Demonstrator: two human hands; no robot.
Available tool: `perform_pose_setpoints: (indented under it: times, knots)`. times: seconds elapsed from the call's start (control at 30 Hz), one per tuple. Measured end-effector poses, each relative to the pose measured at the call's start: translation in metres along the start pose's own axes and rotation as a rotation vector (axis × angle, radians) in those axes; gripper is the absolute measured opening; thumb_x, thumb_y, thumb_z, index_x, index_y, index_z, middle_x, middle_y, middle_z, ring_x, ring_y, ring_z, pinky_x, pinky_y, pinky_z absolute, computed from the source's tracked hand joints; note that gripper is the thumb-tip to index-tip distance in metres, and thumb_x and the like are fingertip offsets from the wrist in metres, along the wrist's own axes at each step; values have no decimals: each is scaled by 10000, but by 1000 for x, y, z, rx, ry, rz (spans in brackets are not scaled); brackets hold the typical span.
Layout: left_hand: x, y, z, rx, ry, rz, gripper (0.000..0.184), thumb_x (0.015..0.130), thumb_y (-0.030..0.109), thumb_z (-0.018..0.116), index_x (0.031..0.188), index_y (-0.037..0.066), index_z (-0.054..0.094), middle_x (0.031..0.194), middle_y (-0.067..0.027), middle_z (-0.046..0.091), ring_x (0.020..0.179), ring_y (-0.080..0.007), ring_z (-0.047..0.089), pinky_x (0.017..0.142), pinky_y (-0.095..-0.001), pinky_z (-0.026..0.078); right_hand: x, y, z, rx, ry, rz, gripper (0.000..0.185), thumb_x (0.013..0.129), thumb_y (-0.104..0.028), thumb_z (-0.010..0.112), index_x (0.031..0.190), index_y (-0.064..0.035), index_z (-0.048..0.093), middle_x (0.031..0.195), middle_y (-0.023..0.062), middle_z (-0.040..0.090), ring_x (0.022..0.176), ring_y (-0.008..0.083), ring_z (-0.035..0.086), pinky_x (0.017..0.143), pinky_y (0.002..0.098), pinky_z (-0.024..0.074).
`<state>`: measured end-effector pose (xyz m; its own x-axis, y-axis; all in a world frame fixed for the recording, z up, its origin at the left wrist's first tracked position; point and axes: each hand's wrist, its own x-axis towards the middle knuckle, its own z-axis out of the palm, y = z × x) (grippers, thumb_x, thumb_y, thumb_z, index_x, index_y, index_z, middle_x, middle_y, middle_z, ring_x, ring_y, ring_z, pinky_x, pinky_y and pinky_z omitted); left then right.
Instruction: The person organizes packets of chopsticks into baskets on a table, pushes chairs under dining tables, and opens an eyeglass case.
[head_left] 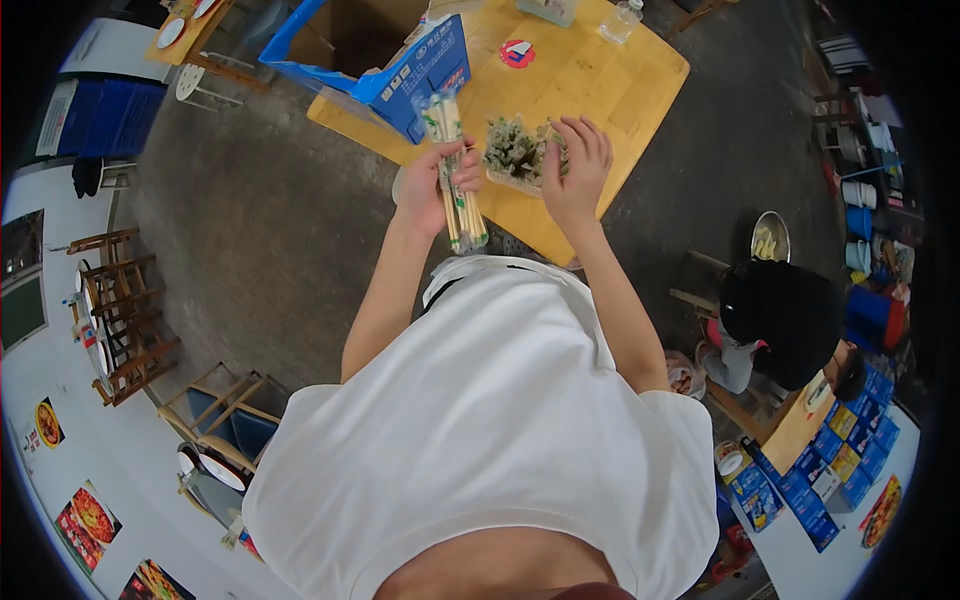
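My left hand [428,195] is closed around a bundle of disposable chopsticks [462,215] in clear wrappers with green print. The bundle stands nearly upright in the picture, in front of the yellow wooden table [625,110]. Over the table's near side, a light-coloured basket [515,182] is packed with clear and dark green wrapped ends [512,145]; what they belong to is hard to make out. At the basket's right side is my right hand [580,175], fingers stretched out and thumb apart, with nothing visible in it. Whether it touches the basket's contents I cannot tell.
A blue cardboard box [425,75] stands open at the table's left edge. A plastic bottle [622,20] and a clear container [548,10] sit at the far side. On the right, a person in black [780,320] bends near a metal bowl [770,238]. Chairs [225,410] stand left.
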<state>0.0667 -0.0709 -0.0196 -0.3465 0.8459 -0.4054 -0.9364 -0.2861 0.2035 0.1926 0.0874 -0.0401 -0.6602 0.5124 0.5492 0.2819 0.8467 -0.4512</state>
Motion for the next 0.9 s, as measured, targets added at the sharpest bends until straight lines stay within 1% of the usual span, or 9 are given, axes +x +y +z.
perform_pose_setpoints:
  times: [0.07, 0.13, 0.17, 0.23, 0.27, 0.37, 0.6, 0.77, 0.9]
  knots:
    - [-8, -7, 17, -29, -41, -68, 180, 904, 130, 421, 1014, -7, 456, 729, -51, 436, 519, -98, 381, 492, -233, 343, 9, -7, -10, 195, 74, 72, 323, 885, -284, 522, 1089, -46, 598, 988, 80, 608, 967, 233, 544, 853, 376, 395]
    - [-16, -14, 30, 107, -209, -257, 203, 910, 161, 466, 1009, -16, 486, 762, -68, 516, 563, -142, 485, 521, -245, 437, 24, -32, -27, 864, -295, 623, 356, 896, -321, 525, 1053, -16, 616, 1000, 92, 629, 896, 166, 580, 817, 297, 446]
    - [-17, -19, 36, 110, -211, -264, 203, 910, 161, 466, 1009, -16, 486, 762, -68, 516, 563, -142, 485, 521, -245, 437, 27, -34, -29, 862, -288, 627, 356, 896, -321, 525, 1053, -16, 616, 1000, 92, 629, 896, 166, 580, 817, 297, 446]
    - [-15, -28, 46, 383, -275, -309, 250, 932, 223, 466, 1005, -14, 501, 770, -89, 561, 586, -170, 559, 516, -281, 494, 37, -39, -37, 1163, -736, 819, 386, 893, -336, 538, 1060, 3, 617, 919, 87, 641, 739, 109, 591, 695, 251, 479]
    - [-14, -30, 49, 470, -271, -292, 299, 947, 278, 455, 1003, -11, 511, 758, -99, 580, 599, -187, 603, 507, -297, 525, 40, -41, -50, 1295, -834, 891, 377, 892, -310, 539, 1088, 5, 607, 822, 83, 643, 586, 86, 566, 531, 213, 465]
    - [-14, -29, 52, 576, -239, -303, 334, 951, 306, 437, 1036, -10, 505, 771, -106, 571, 568, -162, 588, 443, -248, 493, 35, -32, -51, 1441, -800, 908, 386, 898, -315, 530, 1092, 11, 600, 780, 75, 635, 526, 63, 542, 441, 188, 427]
    - [-17, -36, 66, 700, -87, -211, 336, 942, 328, 465, 985, -1, 517, 780, -108, 604, 585, -148, 612, 431, -253, 509, 22, -25, -54, 1356, -622, 891, 380, 901, -317, 530, 1077, 13, 600, 776, 70, 631, 524, 78, 539, 424, 196, 417]
    - [-9, -37, 58, 846, -205, -367, 387, 944, 361, 440, 1040, -10, 493, 766, -119, 603, 524, -169, 603, 411, -260, 510, 25, -26, -64, 1308, -740, 950, 338, 904, -308, 526, 1001, 6, 608, 850, 89, 617, 704, 128, 572, 630, 245, 472]
    - [-15, -40, 68, 726, -127, -327, 405, 940, 382, 439, 1059, -3, 481, 759, -124, 603, 494, -167, 594, 413, -256, 507, 20, -16, -58, 1354, -642, 904, 327, 905, -318, 524, 941, -3, 602, 876, 82, 612, 805, 131, 569, 735, 292, 468]
